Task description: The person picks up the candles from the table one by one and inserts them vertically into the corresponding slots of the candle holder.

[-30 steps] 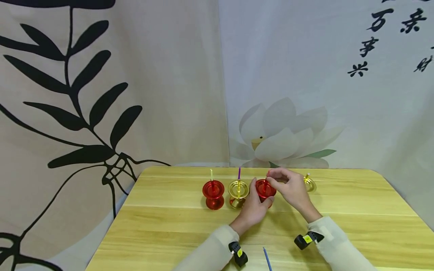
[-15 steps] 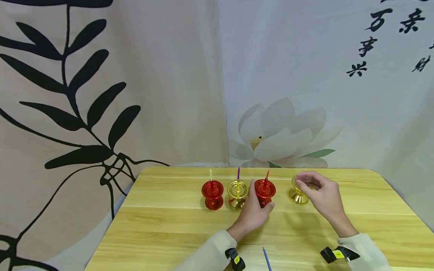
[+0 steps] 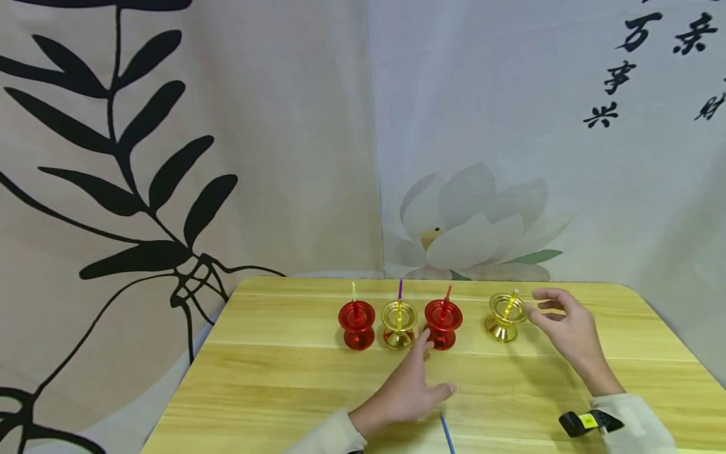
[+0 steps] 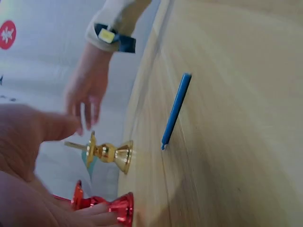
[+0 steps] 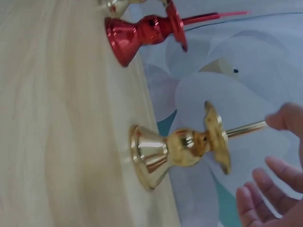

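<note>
In the head view my left hand [image 3: 405, 391], fingers extended and thumb apart, is in front of the red candlestick [image 3: 443, 321] that bears a red candle [image 3: 449, 292]. Its fingertips overlap that candlestick's base; whether they touch is unclear. My right hand [image 3: 570, 328] hovers with loosely bent fingers at the right side of a gold candlestick [image 3: 501, 329]. From this candlestick's dish rises a gold tube [image 5: 246, 128], and the right thumb is close to its end in the right wrist view. A blue candle [image 4: 176, 111] lies on the table.
Further left stand a gold candlestick [image 3: 399, 340] with a purple candle [image 3: 400, 289] and a red candlestick [image 3: 359, 340] with a pale yellow candle [image 3: 354, 291]. All are near the back edge of the wooden table [image 3: 272, 378]. A printed curtain [image 3: 306, 157] hangs behind.
My right hand has left the red candle and moved right to the far gold candlestick. My left hand has let go of the red candlestick and drawn back toward the table's front.
</note>
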